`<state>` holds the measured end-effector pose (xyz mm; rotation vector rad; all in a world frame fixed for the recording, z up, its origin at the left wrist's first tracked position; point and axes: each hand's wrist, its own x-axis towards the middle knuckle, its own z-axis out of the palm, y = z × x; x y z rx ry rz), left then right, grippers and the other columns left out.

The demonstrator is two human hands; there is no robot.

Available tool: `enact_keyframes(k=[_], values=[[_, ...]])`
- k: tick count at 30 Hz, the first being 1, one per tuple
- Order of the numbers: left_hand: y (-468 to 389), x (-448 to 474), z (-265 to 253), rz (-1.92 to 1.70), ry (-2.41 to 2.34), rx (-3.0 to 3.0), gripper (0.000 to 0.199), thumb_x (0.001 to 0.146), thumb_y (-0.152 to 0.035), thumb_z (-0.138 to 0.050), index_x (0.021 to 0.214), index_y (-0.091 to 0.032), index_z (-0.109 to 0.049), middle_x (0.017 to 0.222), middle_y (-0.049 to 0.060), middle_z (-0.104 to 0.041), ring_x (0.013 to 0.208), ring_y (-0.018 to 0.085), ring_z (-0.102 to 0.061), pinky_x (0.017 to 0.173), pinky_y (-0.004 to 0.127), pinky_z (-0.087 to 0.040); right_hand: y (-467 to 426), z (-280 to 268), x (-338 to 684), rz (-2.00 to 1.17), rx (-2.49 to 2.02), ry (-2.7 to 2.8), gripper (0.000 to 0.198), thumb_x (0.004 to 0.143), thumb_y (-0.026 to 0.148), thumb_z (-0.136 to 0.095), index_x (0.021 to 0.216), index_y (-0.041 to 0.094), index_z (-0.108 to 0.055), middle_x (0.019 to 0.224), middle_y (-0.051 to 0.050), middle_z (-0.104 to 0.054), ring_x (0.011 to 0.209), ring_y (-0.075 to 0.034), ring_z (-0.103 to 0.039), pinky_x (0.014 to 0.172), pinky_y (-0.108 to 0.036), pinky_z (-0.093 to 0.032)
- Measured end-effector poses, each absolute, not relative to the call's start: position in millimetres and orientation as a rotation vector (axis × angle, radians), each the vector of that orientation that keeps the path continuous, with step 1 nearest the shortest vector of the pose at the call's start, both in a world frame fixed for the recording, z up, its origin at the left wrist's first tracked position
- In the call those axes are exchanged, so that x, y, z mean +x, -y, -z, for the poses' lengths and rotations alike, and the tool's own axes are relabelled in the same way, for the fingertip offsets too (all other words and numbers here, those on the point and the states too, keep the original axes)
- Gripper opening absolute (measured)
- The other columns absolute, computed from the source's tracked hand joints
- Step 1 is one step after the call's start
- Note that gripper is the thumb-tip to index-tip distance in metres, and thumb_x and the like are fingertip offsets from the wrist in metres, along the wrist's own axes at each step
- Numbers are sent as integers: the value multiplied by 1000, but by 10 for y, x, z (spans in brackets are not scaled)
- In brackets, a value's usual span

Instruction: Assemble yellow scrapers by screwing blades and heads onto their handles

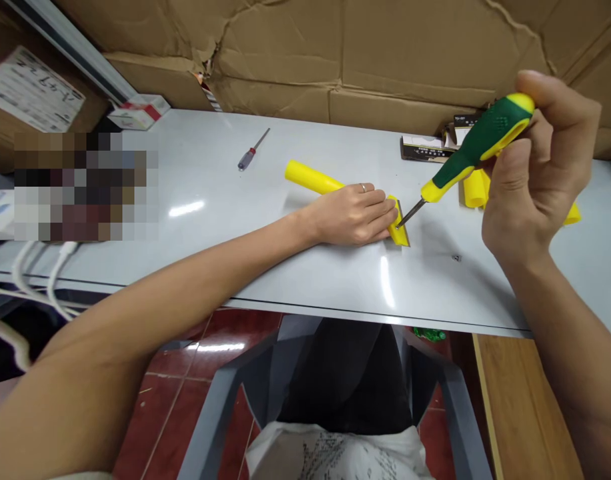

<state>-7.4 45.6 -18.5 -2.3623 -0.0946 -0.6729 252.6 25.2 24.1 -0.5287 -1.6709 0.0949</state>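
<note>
My left hand (353, 217) is wrapped round a yellow scraper (313, 177) and presses it down on the table. The scraper's round handle sticks out to the left, and its flat head, edged with a dark blade, shows past my fingertips. In my right hand (540, 180) is a screwdriver (468, 157) with a green and yellow handle, tilted down to the left. Its tip meets a small screw on the scraper's head. On the table to the right of the head lies a tiny metal piece (456, 258), too small to name.
A smaller screwdriver (254, 150) lies on the white table (225, 193). Yellow tubular pieces (474, 190) and small black and white boxes (428, 148) sit behind my right hand. Cardboard (285, 53) lines the back. White cables (55, 280) hang over the left edge.
</note>
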Motion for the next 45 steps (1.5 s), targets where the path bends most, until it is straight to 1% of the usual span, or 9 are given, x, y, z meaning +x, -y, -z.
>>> enact_keyframes(k=[4,13,18,20,23,28,33,41,45], values=[[-460,-68,186,660,114,-2372,39,121,-38,-47,107,-18,-76,107,8,-84,85,19,-72,73,35,-56,-189,-261,2472,-235,-465,1655,55,92,70,-83,143,51,-73,130,1,-70,122,-31,-81,100,-56,-73],[-461,-76,193,644,161,-2496,38,122,-39,-45,112,-18,-74,110,9,-84,87,20,-72,74,37,-54,-272,-243,2443,-284,-352,1541,51,83,50,-102,128,45,-77,112,5,-74,112,-27,-87,90,-50,-78],[-474,-78,216,714,141,-2514,35,121,-38,-47,113,-18,-74,112,10,-84,88,20,-73,73,38,-55,-437,-203,2545,-37,-296,1567,74,72,77,-99,135,50,-70,104,9,-67,82,-18,-85,61,-30,-69],[-477,-75,220,685,148,-2479,37,121,-39,-46,112,-18,-75,111,9,-84,86,20,-73,72,38,-55,-418,-205,2563,-2,-358,1575,64,82,81,-89,137,50,-73,108,7,-67,80,-13,-79,58,-28,-65],[-475,-67,219,669,142,-2439,37,121,-37,-46,111,-18,-76,110,8,-84,86,20,-73,72,37,-57,-282,-242,2552,-61,-457,1650,53,98,76,-72,144,49,-75,116,2,-70,88,-15,-73,64,-33,-66],[-463,-62,201,633,151,-2446,38,121,-39,-46,111,-18,-76,111,9,-85,85,19,-73,71,37,-55,-130,-298,2479,-206,-455,1650,51,91,62,-89,138,53,-74,128,3,-70,126,-27,-78,97,-49,-73],[-460,-70,184,663,132,-2451,37,121,-39,-47,110,-18,-75,110,9,-85,85,20,-72,71,37,-55,-216,-282,2451,-252,-346,1595,48,89,56,-94,133,52,-73,100,6,-70,102,-25,-86,85,-48,-76],[-486,-85,229,724,155,-2553,36,121,-40,-46,115,-18,-75,111,10,-84,89,22,-73,74,39,-56,-184,-288,2496,-301,-373,1571,40,91,46,-89,129,50,-80,123,3,-64,110,-27,-86,94,-49,-78],[-463,-81,186,673,121,-2492,35,121,-37,-48,115,-16,-75,110,12,-83,90,22,-72,78,39,-57,-209,-239,2442,-342,-354,1589,49,87,57,-90,133,53,-74,116,3,-69,114,-28,-84,92,-52,-78]])
